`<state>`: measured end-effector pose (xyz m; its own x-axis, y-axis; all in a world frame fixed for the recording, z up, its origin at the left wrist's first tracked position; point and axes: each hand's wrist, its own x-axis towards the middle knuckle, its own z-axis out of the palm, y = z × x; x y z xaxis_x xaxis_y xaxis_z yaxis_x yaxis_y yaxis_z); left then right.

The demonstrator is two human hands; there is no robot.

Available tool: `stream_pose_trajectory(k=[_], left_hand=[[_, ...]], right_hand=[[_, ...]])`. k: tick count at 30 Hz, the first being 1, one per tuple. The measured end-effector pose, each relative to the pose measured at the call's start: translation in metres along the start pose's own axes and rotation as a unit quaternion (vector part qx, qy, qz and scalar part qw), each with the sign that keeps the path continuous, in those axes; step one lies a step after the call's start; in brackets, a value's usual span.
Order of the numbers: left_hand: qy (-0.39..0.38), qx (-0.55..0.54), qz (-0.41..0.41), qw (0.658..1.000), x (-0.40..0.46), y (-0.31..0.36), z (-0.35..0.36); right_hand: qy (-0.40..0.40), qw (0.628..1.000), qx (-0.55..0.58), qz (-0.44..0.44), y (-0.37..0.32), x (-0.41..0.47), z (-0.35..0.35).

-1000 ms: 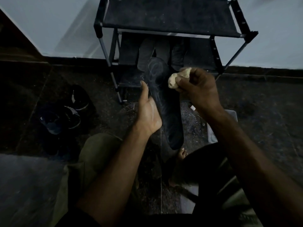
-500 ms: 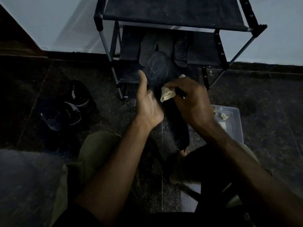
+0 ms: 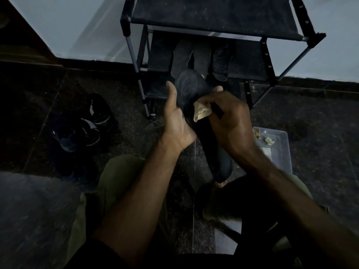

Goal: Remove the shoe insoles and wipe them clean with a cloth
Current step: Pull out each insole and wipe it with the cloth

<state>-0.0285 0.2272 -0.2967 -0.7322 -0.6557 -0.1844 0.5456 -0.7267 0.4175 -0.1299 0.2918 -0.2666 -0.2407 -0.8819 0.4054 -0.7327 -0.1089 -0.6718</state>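
Note:
A long black insole [image 3: 191, 88] with a faint round logo near its top stands tilted in front of me, its lower end [image 3: 222, 167] near my foot. My left hand [image 3: 175, 125] supports it from the left edge, thumb up along the side. My right hand [image 3: 227, 121] presses a small crumpled cream cloth [image 3: 202, 112] against the insole's upper middle; its fingertips wrap behind the insole.
A black shoe rack [image 3: 213, 18] stands against the white wall, with grey insoles [image 3: 191, 55] lying on its lower shelf. Dark shoes [image 3: 85, 129] sit on the floor to the left. A clear plastic box [image 3: 279, 146] with scraps lies to the right.
My right hand brought the cloth from beside the insole's upper right edge down and left onto its face. The view tilted down a little; the plastic box came into sight.

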Motion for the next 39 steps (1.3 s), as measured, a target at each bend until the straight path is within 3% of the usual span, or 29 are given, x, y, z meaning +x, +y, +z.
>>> stream_pose_trajectory(k=[4, 12, 18, 25, 32, 39], left_hand=[[0.007, -0.010, 0.005, 1.000, 0.003, 0.000, 0.000], [0.026, -0.036, -0.030, 0.999, 0.000, 0.007, -0.001], [0.030, 0.017, -0.027, 0.999, -0.001, 0.008, 0.011], [-0.017, -0.044, -0.036, 0.998, -0.003, 0.016, 0.002], [-0.009, 0.003, -0.031, 0.999, -0.001, 0.013, 0.011], [-0.025, 0.016, -0.045, 0.999, -0.003, 0.014, 0.005]], right_hand=[[0.027, 0.999, -0.023, -0.014, -0.005, 0.007, 0.008], [-0.061, 0.988, -0.082, -0.112, -0.007, -0.012, 0.011], [0.015, 0.975, -0.211, -0.074, 0.003, 0.019, 0.000], [-0.042, 0.982, -0.123, -0.136, -0.012, -0.016, 0.004], [0.045, 0.984, -0.163, -0.062, 0.004, 0.020, -0.009], [-0.020, 0.988, -0.133, -0.081, -0.015, -0.009, 0.009]])
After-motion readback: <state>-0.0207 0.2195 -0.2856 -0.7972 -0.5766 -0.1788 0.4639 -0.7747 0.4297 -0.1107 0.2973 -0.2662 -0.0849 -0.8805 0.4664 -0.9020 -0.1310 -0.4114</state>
